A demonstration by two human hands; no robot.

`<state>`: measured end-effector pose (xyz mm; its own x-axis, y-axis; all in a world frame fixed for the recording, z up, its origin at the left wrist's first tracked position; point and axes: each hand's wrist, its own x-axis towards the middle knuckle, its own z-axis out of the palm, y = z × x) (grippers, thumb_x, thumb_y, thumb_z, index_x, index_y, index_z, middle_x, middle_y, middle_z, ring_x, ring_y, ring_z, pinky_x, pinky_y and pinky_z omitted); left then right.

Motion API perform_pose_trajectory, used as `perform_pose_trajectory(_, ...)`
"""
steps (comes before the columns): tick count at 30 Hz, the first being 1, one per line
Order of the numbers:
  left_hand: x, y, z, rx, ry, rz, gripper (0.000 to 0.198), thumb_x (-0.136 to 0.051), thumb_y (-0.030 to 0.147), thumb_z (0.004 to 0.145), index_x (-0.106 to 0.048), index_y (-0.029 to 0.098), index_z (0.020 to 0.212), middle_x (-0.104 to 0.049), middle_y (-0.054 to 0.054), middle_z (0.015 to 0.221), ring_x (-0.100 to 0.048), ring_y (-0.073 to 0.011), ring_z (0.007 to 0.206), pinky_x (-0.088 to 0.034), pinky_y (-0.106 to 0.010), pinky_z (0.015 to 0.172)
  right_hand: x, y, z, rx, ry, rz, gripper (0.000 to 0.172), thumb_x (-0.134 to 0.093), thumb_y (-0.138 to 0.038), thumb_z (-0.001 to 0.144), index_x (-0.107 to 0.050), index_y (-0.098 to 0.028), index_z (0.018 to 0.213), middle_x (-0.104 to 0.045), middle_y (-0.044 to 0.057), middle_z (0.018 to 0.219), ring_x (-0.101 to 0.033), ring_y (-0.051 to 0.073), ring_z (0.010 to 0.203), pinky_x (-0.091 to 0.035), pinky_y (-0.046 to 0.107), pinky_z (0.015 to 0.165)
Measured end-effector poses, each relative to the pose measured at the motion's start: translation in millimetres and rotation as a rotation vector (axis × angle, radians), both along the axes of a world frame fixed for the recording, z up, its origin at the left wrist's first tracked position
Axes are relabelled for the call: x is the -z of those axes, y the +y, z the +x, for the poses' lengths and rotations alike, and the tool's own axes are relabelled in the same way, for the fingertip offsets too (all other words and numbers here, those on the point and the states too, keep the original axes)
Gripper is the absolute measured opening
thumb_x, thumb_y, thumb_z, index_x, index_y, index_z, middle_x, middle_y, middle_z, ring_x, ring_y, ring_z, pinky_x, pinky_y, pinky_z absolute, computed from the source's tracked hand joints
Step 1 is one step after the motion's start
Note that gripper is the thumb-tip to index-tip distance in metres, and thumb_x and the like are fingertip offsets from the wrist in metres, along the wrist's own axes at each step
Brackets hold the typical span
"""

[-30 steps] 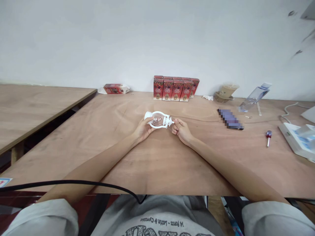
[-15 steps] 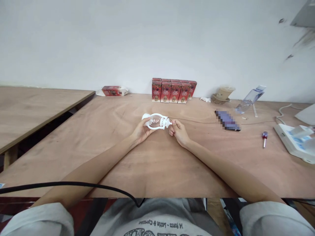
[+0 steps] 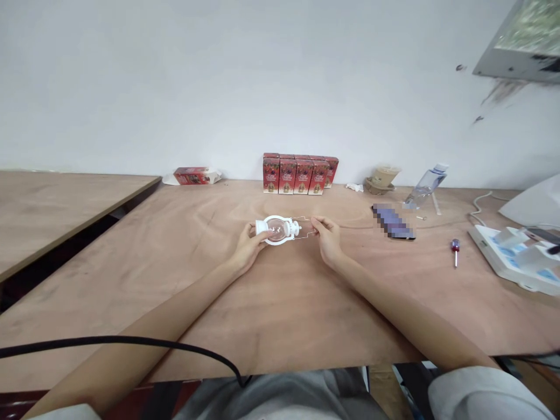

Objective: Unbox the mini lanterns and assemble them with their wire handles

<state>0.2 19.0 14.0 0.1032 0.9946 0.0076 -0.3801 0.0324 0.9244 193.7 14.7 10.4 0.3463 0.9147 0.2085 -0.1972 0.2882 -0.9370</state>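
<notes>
A small white lantern with a clear globe (image 3: 279,228) lies on its side just above the wooden table (image 3: 271,303), at its middle. My left hand (image 3: 248,247) is wrapped round the lantern's base end. My right hand (image 3: 327,236) pinches the thin wire handle (image 3: 305,228) that sticks out from the lantern's top, pulled out to the right.
Several red boxes (image 3: 298,174) stand in a row at the back wall, with one more red box (image 3: 192,175) lying to their left. A phone (image 3: 392,221), a plastic bottle (image 3: 423,184), a small screwdriver (image 3: 455,249) and a white device (image 3: 511,256) lie to the right. A black cable (image 3: 131,343) crosses the front edge.
My right hand has moved off the lantern's top to the right and now holds the wire handle stretched out. The camera has tilted up a little.
</notes>
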Motion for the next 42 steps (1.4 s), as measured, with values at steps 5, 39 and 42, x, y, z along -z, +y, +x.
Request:
perform_pose_trajectory(5, 4.6, -2, 0, -0.028, 0.414, 0.241, 0.039, -0.078, 0.033, 0.058, -0.052, 0.017, 0.083, -0.064, -0.001, 0.083, -0.061, -0.017, 0.081, -0.048, -0.03, 0.075, -13.1, -13, -1, 0.248, -0.37, 0.253, 0.026, -0.056, -0.043, 0.081, -0.061, -0.02, 0.09, -0.062, 0.001, 0.076, -0.056, 0.014, 0.069, -0.045, 0.029, 0.066)
perform_pose_trajectory(39, 16.9, 20, 12, 0.354, 0.334, 0.367, 0.068, -0.083, 0.025, 0.051, -0.049, 0.02, 0.11, -0.06, -0.011, 0.121, -0.058, -0.0238, 0.111, -0.045, -0.038, 0.094, 21.6, -16, -9, -0.119, -0.403, 0.106, 0.049, -0.074, -0.045, 0.065, -0.059, -0.019, 0.104, -0.067, 0.008, 0.104, -0.06, 0.022, 0.097, -0.044, 0.04, 0.091)
perform_pose_trajectory(42, 16.4, 56, -7, 0.15, 0.719, 0.502, 0.065, -0.076, 0.032, 0.063, -0.048, 0.018, 0.12, -0.051, -0.013, 0.134, -0.048, -0.023, 0.125, -0.036, -0.036, 0.104, 25.4, -11, -5, 0.051, -0.449, 0.11, 0.054, -0.072, -0.047, 0.066, -0.055, -0.019, 0.109, -0.064, 0.009, 0.106, -0.059, 0.022, 0.095, -0.044, 0.042, 0.089)
